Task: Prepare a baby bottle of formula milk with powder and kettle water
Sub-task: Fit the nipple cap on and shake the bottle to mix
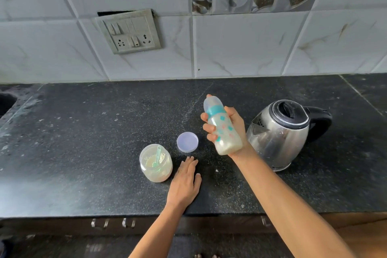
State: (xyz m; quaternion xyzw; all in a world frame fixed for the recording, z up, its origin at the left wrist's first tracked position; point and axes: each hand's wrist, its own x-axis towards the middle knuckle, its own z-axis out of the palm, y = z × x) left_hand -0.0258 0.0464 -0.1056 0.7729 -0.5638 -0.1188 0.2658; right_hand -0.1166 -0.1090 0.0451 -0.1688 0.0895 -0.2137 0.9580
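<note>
Hands first: the right hand (pixel 237 128) is wrapped round the bottle (pixel 224 132), fingers curled across its front and thumb behind, and holds it up off the desk (pixel 83 153). The left hand (pixel 185 182) lies flat on the desk, palm down, with the fingers straight and close together and nothing in it. A ring (pixel 180 171) shows on one finger.

The bottle is tilted, its clear cap toward 11 o'clock and its base toward 5 o'clock. It has a teal collar and small teal and pink marks on its side. Pale milky liquid fills most of the body. Its outline is a little blurred.

At 9 o'clock of the left fingers, just beside them, stands the jar (pixel 156 162). It is open and upright, with pale powder in it and a green scoop (pixel 157 158) stuck in the powder, handle up. The lid (pixel 187 142) of the jar lies on the desk at 12 o'clock of the left hand, near the fingertips but apart from them, inner side up.

At 3 o'clock of the bottle stands the kettle (pixel 280 132), steel with a black top, closed. Its spout points to 9 o'clock and its black handle to 3 o'clock. The right wrist passes close in front of it.

Behind the desk rises a tiled wall (pixel 251 48) with a switchboard (pixel 128 31) at 11 o'clock. The edge of a sink (pixel 6 102) shows at 9 o'clock. Drawer handles (pixel 113 223) sit under the front edge of the desk.
</note>
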